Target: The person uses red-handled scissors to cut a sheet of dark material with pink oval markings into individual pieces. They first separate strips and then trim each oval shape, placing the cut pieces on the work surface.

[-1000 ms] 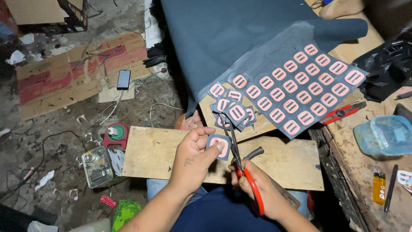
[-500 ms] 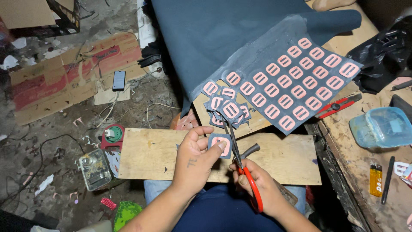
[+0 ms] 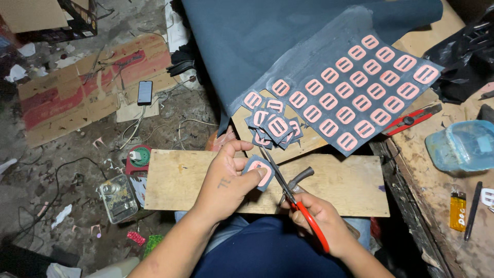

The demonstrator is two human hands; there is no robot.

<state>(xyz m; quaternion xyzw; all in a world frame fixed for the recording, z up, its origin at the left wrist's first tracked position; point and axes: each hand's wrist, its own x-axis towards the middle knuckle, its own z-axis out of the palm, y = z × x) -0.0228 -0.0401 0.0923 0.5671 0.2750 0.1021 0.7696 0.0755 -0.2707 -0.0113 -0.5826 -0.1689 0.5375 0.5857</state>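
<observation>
My left hand [image 3: 226, 180] pinches a small dark fabric piece with a pink rounded-rectangle patch [image 3: 260, 171] over a wooden board [image 3: 339, 185] on my lap. My right hand [image 3: 319, 219] grips red-handled scissors [image 3: 296, 198], whose blades point up beside the piece's right edge. Just beyond lies a small pile of cut patches [image 3: 272, 126]. A dark blue-grey fabric sheet [image 3: 267, 41] spreads above, its turned-over part carrying several rows of pink patches [image 3: 360, 87].
A red utility knife [image 3: 411, 119], a clear blue plastic box [image 3: 460, 144], a yellow lighter [image 3: 457, 211] and a pen [image 3: 471, 211] lie on the worktable at right. On the floor at left lie flattened cardboard [image 3: 77, 87], a phone [image 3: 144, 91], cables and scraps.
The small piece has turned slightly in my left hand while the scissors stay at its edge. The view has shifted a little; both hands remain over the board.
</observation>
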